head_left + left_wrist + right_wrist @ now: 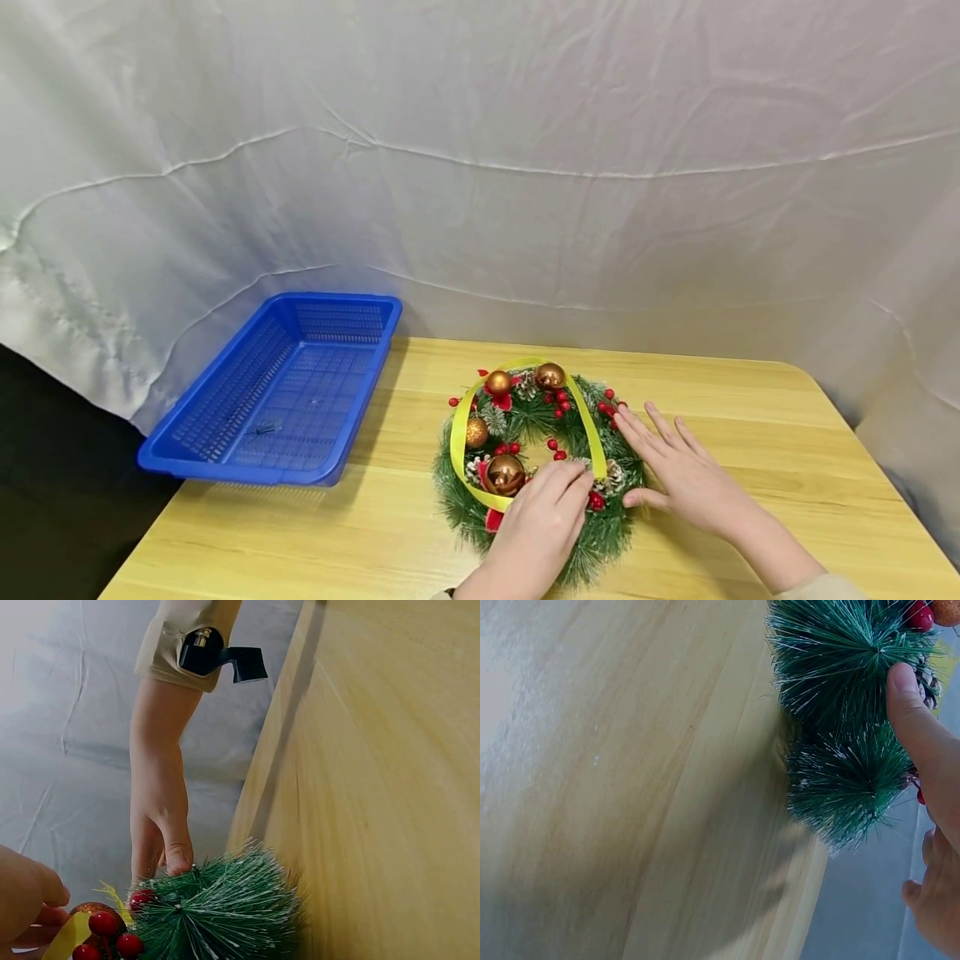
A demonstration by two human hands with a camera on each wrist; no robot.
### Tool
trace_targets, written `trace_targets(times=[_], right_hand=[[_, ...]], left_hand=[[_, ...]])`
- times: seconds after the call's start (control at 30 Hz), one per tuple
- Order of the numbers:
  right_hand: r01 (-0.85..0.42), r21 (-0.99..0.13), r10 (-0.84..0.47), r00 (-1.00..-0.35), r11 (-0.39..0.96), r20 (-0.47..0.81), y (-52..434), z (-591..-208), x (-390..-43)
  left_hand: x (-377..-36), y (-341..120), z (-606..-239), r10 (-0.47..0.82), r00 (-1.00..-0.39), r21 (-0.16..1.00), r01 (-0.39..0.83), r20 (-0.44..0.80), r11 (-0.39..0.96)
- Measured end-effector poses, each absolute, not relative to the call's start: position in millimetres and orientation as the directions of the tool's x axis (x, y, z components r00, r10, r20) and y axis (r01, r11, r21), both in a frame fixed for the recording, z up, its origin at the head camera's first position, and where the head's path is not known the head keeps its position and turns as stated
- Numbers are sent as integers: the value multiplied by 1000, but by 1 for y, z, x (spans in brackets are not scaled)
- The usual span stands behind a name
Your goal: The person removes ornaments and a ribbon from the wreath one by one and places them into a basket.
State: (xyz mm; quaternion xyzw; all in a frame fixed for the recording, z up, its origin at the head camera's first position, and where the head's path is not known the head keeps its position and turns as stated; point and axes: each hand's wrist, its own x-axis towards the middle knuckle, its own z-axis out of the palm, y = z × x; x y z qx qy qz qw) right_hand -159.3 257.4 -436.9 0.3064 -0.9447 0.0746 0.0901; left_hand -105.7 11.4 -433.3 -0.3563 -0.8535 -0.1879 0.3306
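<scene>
A green Christmas wreath (600, 537) lies on the table, trimmed with shiny brown baubles (506, 475), red berries and pinecones. Over its top runs a yellow ribbon (458, 442) in a wide loop. My left hand (542, 521) bends over the wreath's near part, its curled fingers pinching the ribbon; their tips are hidden in the head view. At the wreath's right side, my right hand (678, 475) has its fingers spread and straight, fingertips at the needles and berries. In the right wrist view its thumb (911, 701) lies against the green needles.
A blue plastic basket (360, 417) stands at the table's left, a small dark wisp on its bottom. Grey-white cloth (525, 208) hangs behind the wooden table (750, 408). The table's right edge slopes away beyond the right hand.
</scene>
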Motion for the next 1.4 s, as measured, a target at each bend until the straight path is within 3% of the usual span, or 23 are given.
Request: trace_targets(times=[0.47,0.87,1.4], right_hand=[[-598,-78,-571,-791,798,221,258,-440,-161],[-596,-87,-568,-794,799,217,257,-439,-160],[-598,-91,-570,-792,796,221,256,-441,-161]], left_hand=[[-107,14,-429,486,-523,27,699,700,714],[-107,13,-429,495,-584,67,687,643,724],[-108,9,-425,487,-590,108,701,644,705]])
